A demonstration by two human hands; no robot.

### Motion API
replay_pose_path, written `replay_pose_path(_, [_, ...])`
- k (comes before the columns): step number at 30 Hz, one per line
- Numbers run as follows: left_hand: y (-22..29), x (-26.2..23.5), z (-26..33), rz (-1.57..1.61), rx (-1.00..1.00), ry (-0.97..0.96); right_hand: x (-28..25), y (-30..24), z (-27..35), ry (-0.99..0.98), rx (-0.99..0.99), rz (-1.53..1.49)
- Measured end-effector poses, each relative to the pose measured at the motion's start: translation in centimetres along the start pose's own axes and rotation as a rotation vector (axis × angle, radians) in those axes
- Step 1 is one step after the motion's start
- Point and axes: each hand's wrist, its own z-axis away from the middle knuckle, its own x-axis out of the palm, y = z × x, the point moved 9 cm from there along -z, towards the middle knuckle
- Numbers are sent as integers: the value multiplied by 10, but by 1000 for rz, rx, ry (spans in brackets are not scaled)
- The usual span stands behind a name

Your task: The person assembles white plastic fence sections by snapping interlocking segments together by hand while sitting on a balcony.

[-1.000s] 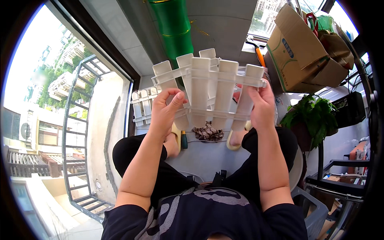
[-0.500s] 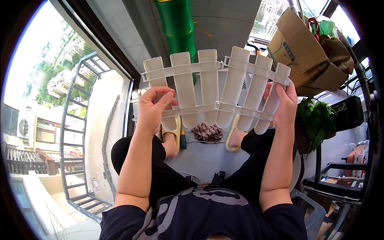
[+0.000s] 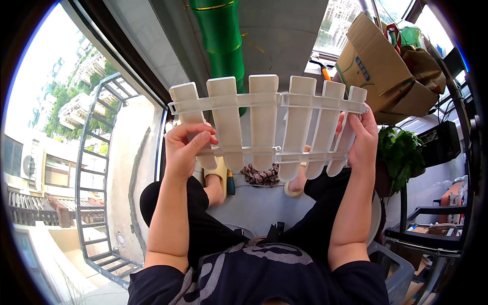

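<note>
A white plastic picket fence (image 3: 263,122) is held up in front of me, made of two sections that meet near the middle. Its several flat slats run across two thin rails. My left hand (image 3: 184,147) grips the leftmost slat low down, with fingers curled and the thumb pressed toward them. At the other end, my right hand (image 3: 362,134) is closed round the rightmost slat; some of its fingers are hidden behind the slat. Whether the two sections are fully locked at the joint cannot be made out.
Beyond the fence stands a green bamboo-like pole (image 3: 223,46). A brown cardboard box (image 3: 373,71) and a leafy plant (image 3: 401,155) are at the right. Between my feet lie a crumpled brown cloth (image 3: 259,175) and a dark green handle (image 3: 231,183). A window (image 3: 61,127) fills the left.
The left half of the fence has moved left and down, and the slats now stand in a more even row. My left hand has gone with it; the right hand keeps its grip.
</note>
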Motion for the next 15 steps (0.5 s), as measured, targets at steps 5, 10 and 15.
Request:
replay_pose_path(5, [2, 4, 1, 74, 25, -53, -4, -15, 3, 26, -132, 66])
replay_pose_path(10, [11, 8, 5, 37, 118, -83, 4, -10, 1, 66, -251, 96])
replay_pose_path(15, [13, 20, 9, 6, 136, -116, 5, -4, -2, 39, -393, 114])
